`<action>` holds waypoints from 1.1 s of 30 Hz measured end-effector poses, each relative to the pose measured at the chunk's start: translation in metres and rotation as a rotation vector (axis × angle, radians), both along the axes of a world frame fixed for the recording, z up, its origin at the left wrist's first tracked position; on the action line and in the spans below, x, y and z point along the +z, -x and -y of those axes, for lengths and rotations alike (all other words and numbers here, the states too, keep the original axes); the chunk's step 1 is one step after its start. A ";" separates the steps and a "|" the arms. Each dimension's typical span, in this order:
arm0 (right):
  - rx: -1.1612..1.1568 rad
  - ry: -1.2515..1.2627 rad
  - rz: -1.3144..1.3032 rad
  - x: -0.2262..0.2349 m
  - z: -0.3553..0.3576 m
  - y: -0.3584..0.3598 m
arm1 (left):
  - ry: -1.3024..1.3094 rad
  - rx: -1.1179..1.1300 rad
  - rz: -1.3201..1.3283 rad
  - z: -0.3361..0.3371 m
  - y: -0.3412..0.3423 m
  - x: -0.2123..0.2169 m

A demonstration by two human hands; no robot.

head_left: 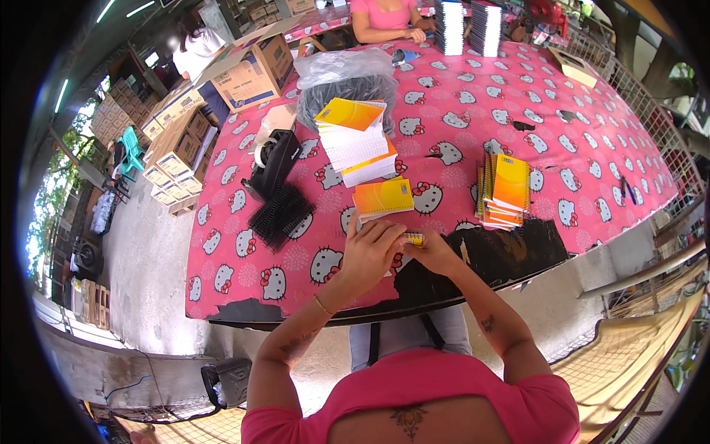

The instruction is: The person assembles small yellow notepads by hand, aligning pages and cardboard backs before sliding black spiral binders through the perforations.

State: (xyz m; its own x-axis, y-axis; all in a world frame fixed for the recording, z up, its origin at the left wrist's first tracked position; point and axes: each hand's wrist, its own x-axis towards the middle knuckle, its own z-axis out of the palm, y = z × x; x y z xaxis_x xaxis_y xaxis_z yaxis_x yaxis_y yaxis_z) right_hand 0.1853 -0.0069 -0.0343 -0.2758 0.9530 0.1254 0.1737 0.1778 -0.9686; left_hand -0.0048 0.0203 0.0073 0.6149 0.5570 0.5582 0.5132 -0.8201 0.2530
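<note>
Pinching a small yellow notebook [416, 240] near the front edge, the right hand [433, 253] has thumb and fingers closed on it! Just beside, the left hand [371, 250] curls its fingers narrowly toward the notebook's left end; whether it grips, I cannot tell.

Print watch: dark lettering marks the cardboard box [255, 78], and small printed patches sit on the orange covers, too tiny to make out.

Now the count! One open-topped cardboard box, one black tape dispenser [277, 164], two tall stacks of dark-bound notebooks [450, 29] at the far side. Two more notebook piles: a fanned pile [355, 148] with white pages showing, and a spiral-bound stack [509, 181] over on the right. Straight beyond the hands lie orange-yellow notebooks [383, 198], their exact number hidden.

Textures, then! Crinkly translucent plastic [344, 70] behind the fanned pile, bristly black coils [281, 217] heaped by the dispenser, and a pink tabletop [473, 126] covering of cartoon cat faces, torn to black at the front.
</note>
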 end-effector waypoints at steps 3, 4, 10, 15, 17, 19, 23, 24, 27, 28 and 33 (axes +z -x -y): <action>-0.053 -0.100 0.124 0.015 0.008 -0.012 | 0.000 -0.021 0.063 0.000 -0.001 -0.014; -0.061 -0.106 0.046 0.014 0.008 -0.018 | 0.010 -0.020 0.076 0.000 -0.002 -0.015; -0.113 0.003 -0.062 0.017 0.010 -0.044 | 0.008 -0.006 0.105 0.005 -0.016 -0.007; -0.054 0.046 -0.104 0.006 0.001 -0.051 | -0.030 -0.031 0.119 0.001 -0.017 -0.014; -0.038 0.050 -0.054 0.007 -0.003 -0.053 | -0.025 -0.036 0.125 0.003 -0.015 -0.017; 0.005 0.049 0.047 0.011 -0.008 -0.055 | -0.049 -0.031 0.133 0.002 -0.013 -0.013; -0.012 -0.131 0.076 0.020 -0.005 -0.041 | -0.033 -0.002 0.079 0.003 -0.010 -0.011; -0.093 -0.199 0.116 0.017 -0.003 -0.036 | -0.007 -0.002 0.051 0.003 -0.012 -0.011; -0.327 -0.342 0.223 0.005 0.000 -0.018 | 0.027 0.047 -0.006 0.013 -0.013 -0.010; -0.352 -0.333 0.245 0.007 0.001 -0.016 | 0.029 0.038 0.000 0.013 -0.013 -0.008; -0.265 -0.149 -0.384 0.007 0.010 -0.015 | 0.070 -0.140 0.082 0.003 -0.012 0.015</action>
State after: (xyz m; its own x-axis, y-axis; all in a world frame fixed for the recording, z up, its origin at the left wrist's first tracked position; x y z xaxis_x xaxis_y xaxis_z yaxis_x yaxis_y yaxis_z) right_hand 0.2006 -0.0171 -0.0268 0.0662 0.9481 0.3109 -0.1329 0.3171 -0.9390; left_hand 0.0074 0.0176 0.0226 0.6430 0.5085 0.5727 0.3709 -0.8610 0.3480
